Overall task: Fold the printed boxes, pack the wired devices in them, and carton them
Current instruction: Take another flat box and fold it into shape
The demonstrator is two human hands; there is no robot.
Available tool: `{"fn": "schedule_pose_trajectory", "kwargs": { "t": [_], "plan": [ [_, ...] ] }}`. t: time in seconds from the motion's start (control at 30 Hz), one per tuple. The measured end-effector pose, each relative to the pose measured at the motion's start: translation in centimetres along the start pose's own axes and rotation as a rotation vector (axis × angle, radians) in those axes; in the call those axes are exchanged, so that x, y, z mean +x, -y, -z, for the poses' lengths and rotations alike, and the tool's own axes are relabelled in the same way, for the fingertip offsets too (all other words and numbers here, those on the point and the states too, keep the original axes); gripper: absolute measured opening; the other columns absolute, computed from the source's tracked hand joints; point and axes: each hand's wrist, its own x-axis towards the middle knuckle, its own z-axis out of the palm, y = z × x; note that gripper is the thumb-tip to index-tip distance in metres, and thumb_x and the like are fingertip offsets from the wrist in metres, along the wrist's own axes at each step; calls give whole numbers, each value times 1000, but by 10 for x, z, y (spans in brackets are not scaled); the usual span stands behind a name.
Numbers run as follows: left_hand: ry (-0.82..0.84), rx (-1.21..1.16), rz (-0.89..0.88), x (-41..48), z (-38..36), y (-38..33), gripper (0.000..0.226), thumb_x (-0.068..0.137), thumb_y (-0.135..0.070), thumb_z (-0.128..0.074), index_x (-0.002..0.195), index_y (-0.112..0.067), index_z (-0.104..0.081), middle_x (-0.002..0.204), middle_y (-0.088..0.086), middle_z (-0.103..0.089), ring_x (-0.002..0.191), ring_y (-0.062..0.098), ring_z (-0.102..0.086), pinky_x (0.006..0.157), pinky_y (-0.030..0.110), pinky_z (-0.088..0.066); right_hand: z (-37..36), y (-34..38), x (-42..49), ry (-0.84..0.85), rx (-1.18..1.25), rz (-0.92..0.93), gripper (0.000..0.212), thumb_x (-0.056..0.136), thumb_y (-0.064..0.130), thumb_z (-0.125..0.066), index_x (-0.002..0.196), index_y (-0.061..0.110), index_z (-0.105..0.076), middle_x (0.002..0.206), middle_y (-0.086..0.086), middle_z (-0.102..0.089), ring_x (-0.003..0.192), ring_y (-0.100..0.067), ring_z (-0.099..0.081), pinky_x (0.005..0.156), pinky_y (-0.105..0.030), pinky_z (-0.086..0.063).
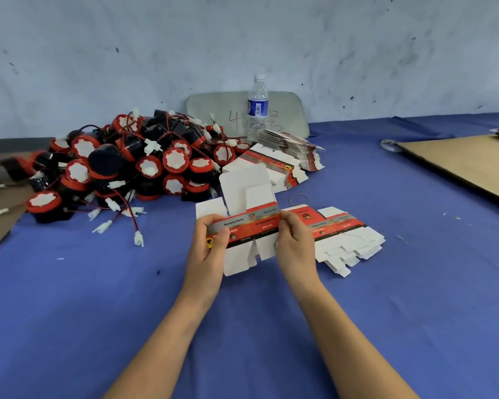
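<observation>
A flat printed box [248,223], red, grey and black with white flaps sticking up and down, is held above the blue table. My left hand [211,246] grips its left end, thumb on the printed face. My right hand [296,243] pinches its right end. Just right of my hands a small stack of flat printed boxes [346,237] lies on the cloth. A heap of black and red round wired devices [121,165] with white connectors sits at the left rear. More flat boxes [283,156] are stacked behind the held box.
A clear water bottle [257,108] stands at the back against a grey board [288,110] leaning on the wall. A brown cardboard sheet [458,162] lies at the right. A rubber band [299,199] lies behind the small stack. Brown cardboard [0,203] shows at the left edge.
</observation>
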Motion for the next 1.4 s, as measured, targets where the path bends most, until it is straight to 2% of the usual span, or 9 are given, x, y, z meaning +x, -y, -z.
{"fn": "schedule_pose_trajectory", "kwargs": {
  "t": [0.2, 0.33, 0.47, 0.73, 0.83, 0.97, 1.13, 1.3, 1.4],
  "plan": [
    [85, 25, -1, -2, -7, 2, 50, 87, -46, -44, 133, -53, -28, 144, -14, -29, 125, -10, -41, 96, 14, -42, -11, 11, -20, 279, 118, -61, 38, 94, 51, -50, 98, 21, -73, 89, 6, -74, 81, -5, -65, 71, -21, -48],
    [67, 150, -73, -5, -14, 5, 64, 94, -62, -31, 142, -52, 10, 159, -23, 13, 146, -3, 2, 121, 38, -17, -13, 19, -29, 529, 192, -53, 69, 81, 62, -48, 104, -1, -66, 105, -21, -69, 106, -31, -64, 90, -44, -52],
    [77, 217, -98, -7, -10, -1, 83, 71, -92, -25, 133, -58, 17, 155, -24, 23, 144, -4, 14, 122, 43, -8, -7, 25, -31, 706, 342, -163, 43, 84, 62, -45, 115, 41, -66, 123, 13, -66, 121, -3, -56, 95, -19, -48],
    [-51, -83, -60, -2, -5, -10, 97, 84, -40, -69, 137, -56, 11, 160, -4, -18, 138, 10, -39, 108, 33, -43, -6, 23, -21, 536, 442, -187, 40, 90, 52, -45, 104, 30, -75, 107, 2, -74, 102, -11, -67, 81, -21, -54],
    [-101, -152, -36, -2, -3, -8, 92, 77, -41, -62, 140, -55, 5, 150, -10, -38, 120, -7, -52, 86, 8, -47, -1, 20, -11, 335, 421, -181, 27, 94, 41, -54, 107, 26, -72, 106, 1, -73, 102, -16, -67, 82, -30, -54],
    [-50, -161, -4, -5, -6, -6, 84, 77, -43, -62, 138, -59, -6, 127, -24, -52, 107, -7, -60, 76, 13, -52, 4, 15, -7, 248, 350, -174, 19, 95, 29, -57, 108, 25, -70, 105, -2, -73, 107, -22, -65, 96, -44, -51],
    [-56, -185, 60, -3, -3, -4, 69, 92, -24, -58, 135, -58, -16, 108, -19, -67, 96, -1, -67, 66, 15, -54, 4, 9, -3, 216, 259, -161, 27, 90, 29, -66, 116, 26, -65, 107, 1, -71, 103, -14, -65, 78, -17, -49],
    [-39, -351, 295, 1, -2, -5, 18, 93, -15, -56, 108, -13, -65, 95, 3, -76, 81, 17, -73, 61, 25, -57, 4, 1, -1, 116, 10, -89, 48, 87, 27, -70, 133, 25, -54, 115, 5, -61, 94, 1, -57, 70, -2, -45],
    [-35, -427, 306, 0, -4, -9, 29, 80, -28, -62, 105, -13, -67, 91, 3, -76, 80, 19, -73, 60, 27, -57, 2, 0, -1, 135, 4, -74, 47, 86, 33, -70, 130, 27, -54, 106, 16, -61, 87, 10, -57, 71, -2, -45]
  ]
}}
